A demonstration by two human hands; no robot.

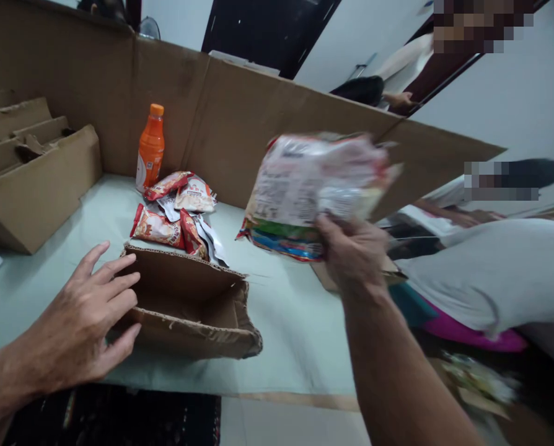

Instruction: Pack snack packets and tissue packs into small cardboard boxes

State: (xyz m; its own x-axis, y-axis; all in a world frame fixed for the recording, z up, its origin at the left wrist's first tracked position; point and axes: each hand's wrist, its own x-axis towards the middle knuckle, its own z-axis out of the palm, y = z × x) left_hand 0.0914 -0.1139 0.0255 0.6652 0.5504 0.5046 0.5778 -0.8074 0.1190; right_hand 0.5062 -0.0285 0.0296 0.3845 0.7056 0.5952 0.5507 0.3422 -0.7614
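your right hand (357,255) grips a printed packet (293,186) right of the carton (197,334); your empty, splayed left hand (88,310) is nearer.

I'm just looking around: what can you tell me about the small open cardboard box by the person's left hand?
The small cardboard box is brown, long and narrow, open at the top, with rough, ragged rims and a worn-looking right front corner. It looks like corrugated board. It stands on the pale green tabletop, just nearer the viewer than the snack packets. The person's left hand overlaps its left end in this view; whether they touch is hard to tell.
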